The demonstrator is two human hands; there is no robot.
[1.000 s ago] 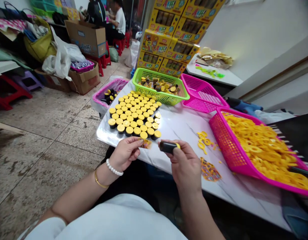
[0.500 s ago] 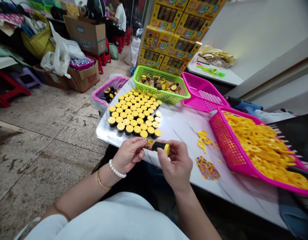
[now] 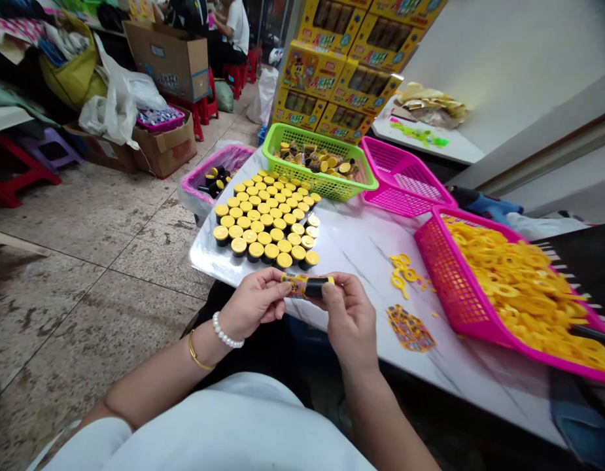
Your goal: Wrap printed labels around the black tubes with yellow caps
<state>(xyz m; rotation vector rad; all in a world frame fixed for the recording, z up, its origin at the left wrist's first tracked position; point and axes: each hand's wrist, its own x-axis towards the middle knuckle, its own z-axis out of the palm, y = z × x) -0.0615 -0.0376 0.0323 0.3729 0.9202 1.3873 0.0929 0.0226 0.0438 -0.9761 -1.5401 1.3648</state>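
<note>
Just past the near table edge, my two hands hold a small black tube (image 3: 316, 288) lying almost level. A shiny printed sleeve (image 3: 296, 285) covers its left end. My left hand (image 3: 250, 299) is closed, thumb and finger pinching the sleeve. Closed on the tube's yellow-capped right end is my right hand (image 3: 352, 317), its thumb over the cap. Beyond them, many similar yellow-capped black tubes (image 3: 271, 252) stand upright in close rows. Flat printed sleeves (image 3: 410, 329) lie in a loose pile right of my right hand, near a few yellow ring-ended pieces (image 3: 399, 281).
A green basket (image 3: 326, 190) of wrapped tubes stands behind the rows, beside a pink basket (image 3: 405, 203). To the right, another pink basket (image 3: 459, 307) is heaped with yellow ring pieces. Stacked yellow boxes (image 3: 312, 72) rise behind. A plastic-lined bin (image 3: 194, 193) stands left of the table.
The tube has turned from slanting toward me to nearly level. My right thumb has shifted from the tube's side onto its capped end. More of the printed sleeve now shows. The view has tilted slightly.
</note>
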